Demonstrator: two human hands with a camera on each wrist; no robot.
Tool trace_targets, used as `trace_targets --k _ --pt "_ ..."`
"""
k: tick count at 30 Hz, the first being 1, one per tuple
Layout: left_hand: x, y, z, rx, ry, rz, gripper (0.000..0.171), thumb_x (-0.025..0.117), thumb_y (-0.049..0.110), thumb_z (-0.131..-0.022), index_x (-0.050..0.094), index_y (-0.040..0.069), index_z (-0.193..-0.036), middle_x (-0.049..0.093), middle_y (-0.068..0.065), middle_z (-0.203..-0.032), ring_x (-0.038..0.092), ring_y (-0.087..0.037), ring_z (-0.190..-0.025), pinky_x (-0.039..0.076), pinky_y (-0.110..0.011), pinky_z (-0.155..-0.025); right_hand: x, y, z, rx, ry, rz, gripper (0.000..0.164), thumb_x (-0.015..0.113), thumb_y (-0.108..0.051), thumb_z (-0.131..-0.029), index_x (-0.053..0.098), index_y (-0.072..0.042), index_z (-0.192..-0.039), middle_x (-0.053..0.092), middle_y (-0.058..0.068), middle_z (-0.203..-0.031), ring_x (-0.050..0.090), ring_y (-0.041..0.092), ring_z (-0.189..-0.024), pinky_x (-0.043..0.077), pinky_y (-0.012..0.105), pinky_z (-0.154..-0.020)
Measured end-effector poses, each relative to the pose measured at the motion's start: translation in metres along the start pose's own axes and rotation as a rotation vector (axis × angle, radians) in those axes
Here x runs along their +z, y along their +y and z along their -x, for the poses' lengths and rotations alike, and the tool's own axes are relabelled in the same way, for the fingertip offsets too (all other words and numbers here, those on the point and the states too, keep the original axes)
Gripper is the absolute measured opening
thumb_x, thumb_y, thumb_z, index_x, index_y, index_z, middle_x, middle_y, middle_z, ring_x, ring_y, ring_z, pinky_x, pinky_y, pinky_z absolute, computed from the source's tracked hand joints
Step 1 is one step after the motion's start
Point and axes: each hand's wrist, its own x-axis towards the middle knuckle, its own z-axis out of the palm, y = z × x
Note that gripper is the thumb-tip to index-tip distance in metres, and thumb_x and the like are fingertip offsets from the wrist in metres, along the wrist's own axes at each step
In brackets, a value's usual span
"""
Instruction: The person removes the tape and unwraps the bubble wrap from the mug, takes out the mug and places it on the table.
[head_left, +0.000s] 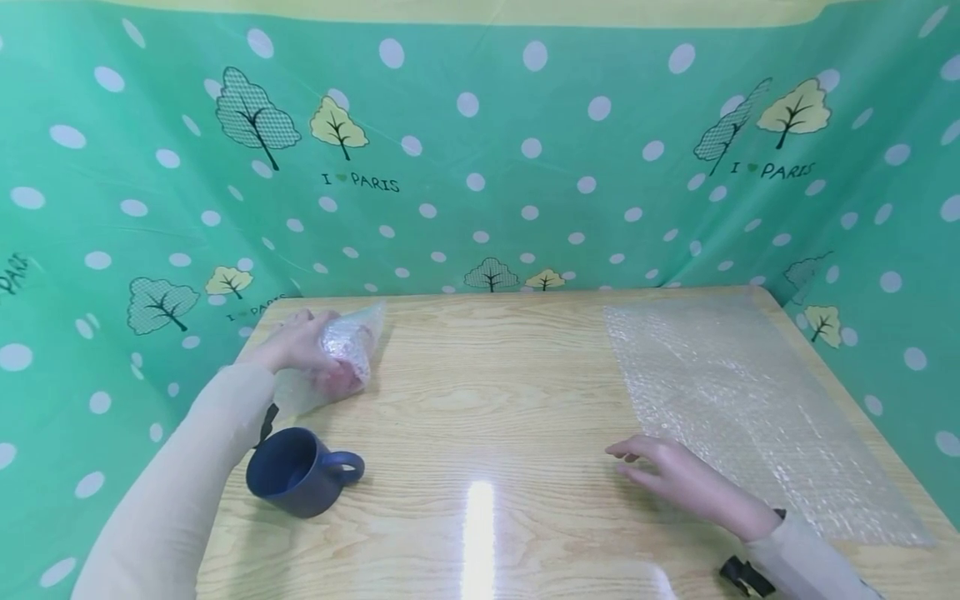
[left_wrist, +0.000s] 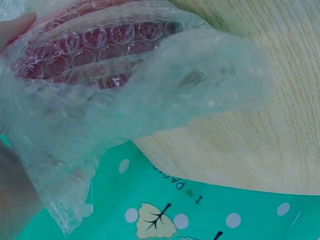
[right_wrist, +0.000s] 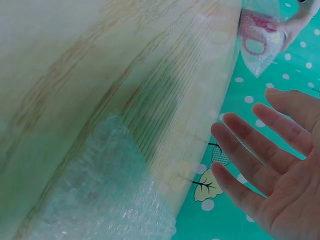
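Observation:
At the far left of the table, my left hand (head_left: 294, 343) grips a red mug (head_left: 341, 377) wrapped in bubble wrap. In the left wrist view, the clear wrap (left_wrist: 100, 115) covers the mug in layers, with a loose end sticking out. The right wrist view shows the mug's looped handle through the wrap. My right hand (head_left: 675, 477) is over the right part of the table, empty, its fingers spread and loosely bent. Beside it lies a flat sheet of bubble wrap (head_left: 727, 392). A dark blue mug (head_left: 303, 479) stands upright near my left forearm.
The light wooden table (head_left: 487, 375) has rounded far corners. A green dotted cloth (head_left: 487, 150) hangs behind it and along both sides. A small black clip-like object (head_left: 746, 575) is next to my right sleeve.

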Motion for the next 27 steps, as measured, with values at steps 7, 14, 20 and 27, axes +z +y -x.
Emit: trace_targets --k 7,14,20,27 --pt "-0.001 0.001 0.0 0.033 0.017 -0.017 0.089 0.073 0.04 -0.063 0.03 0.002 -0.132 0.038 -0.029 -0.117 0.039 -0.043 -0.104 0.035 -0.061 -0.085 0.0 0.0 0.001 0.003 0.008 0.011 0.024 0.058 -0.009 -0.083 0.06 -0.004 -0.106 0.063 0.007 -0.101 0.06 0.019 -0.087 0.051 0.037 -0.076" --pt "-0.004 0.005 0.0 0.067 0.022 -0.026 0.087 0.072 0.037 -0.065 0.03 -0.001 -0.131 0.039 -0.031 -0.118 0.038 -0.045 -0.107 0.035 -0.06 -0.087 -0.002 -0.001 0.0 0.022 0.009 0.02 0.025 0.058 -0.01 -0.083 0.06 -0.005 -0.107 0.063 0.006 -0.101 0.06 0.018 -0.088 0.05 0.036 -0.077" --pt "-0.006 0.01 -0.001 0.075 0.011 -0.011 0.089 0.072 0.037 -0.066 0.028 -0.002 -0.133 0.034 -0.032 -0.126 0.029 -0.047 -0.116 0.028 -0.062 -0.093 -0.003 0.0 0.0 0.013 0.008 0.019 0.025 0.058 -0.009 -0.082 0.06 -0.004 -0.107 0.064 0.007 -0.101 0.06 0.018 -0.087 0.051 0.036 -0.076" --pt "-0.009 0.018 -0.004 0.09 -0.004 0.006 0.092 0.072 0.037 -0.067 0.025 -0.002 -0.135 0.032 -0.029 -0.13 0.026 -0.046 -0.119 0.025 -0.06 -0.096 -0.003 0.0 0.0 0.034 -0.004 0.018 0.025 0.058 -0.009 -0.083 0.06 -0.005 -0.107 0.064 0.006 -0.1 0.06 0.018 -0.087 0.051 0.036 -0.076"
